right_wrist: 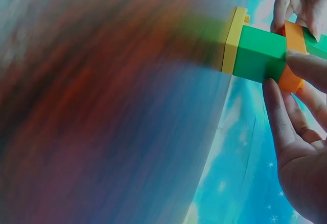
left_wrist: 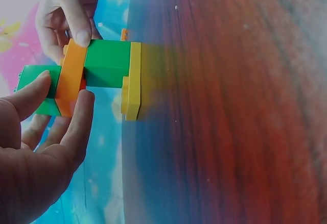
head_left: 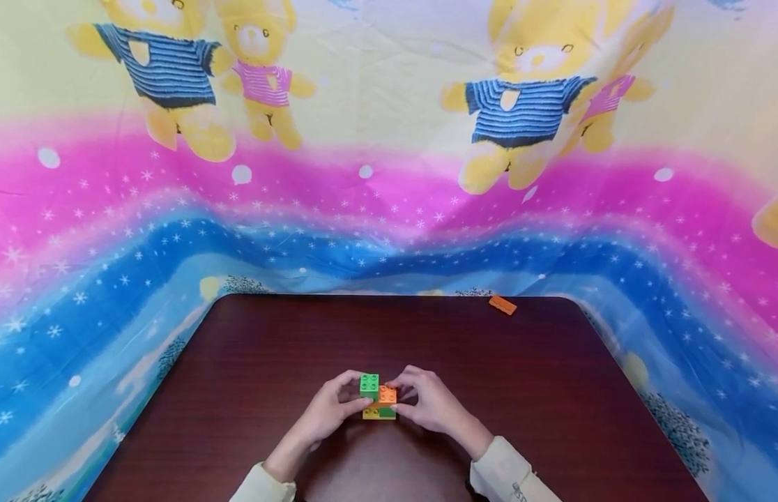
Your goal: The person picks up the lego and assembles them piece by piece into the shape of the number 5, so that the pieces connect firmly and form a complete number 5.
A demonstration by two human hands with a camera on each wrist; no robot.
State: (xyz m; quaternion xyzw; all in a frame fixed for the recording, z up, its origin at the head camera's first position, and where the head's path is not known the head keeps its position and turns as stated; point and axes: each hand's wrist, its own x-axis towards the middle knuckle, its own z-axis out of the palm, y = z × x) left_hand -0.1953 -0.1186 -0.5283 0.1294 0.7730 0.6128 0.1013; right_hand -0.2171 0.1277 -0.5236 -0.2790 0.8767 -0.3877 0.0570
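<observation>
A small stack of toy building bricks stands near the middle of the table, between both hands. Its base is a yellow plate (left_wrist: 135,81), with a green brick (left_wrist: 108,60) on one end. Across that lies an orange plate (head_left: 387,395), whose left part carries a second green brick (head_left: 369,383). My left hand (head_left: 329,408) pinches the upper green brick, its thumb in front and other fingers behind. From the right side, my right hand (head_left: 429,401) grips the orange plate between thumb and fingers. Some fingertips are hidden behind the stack.
A loose orange brick (head_left: 502,305) lies by the far edge of the dark brown table (head_left: 270,335), right of centre. A printed cloth (head_left: 389,209) with teddy bears hangs behind and around the table.
</observation>
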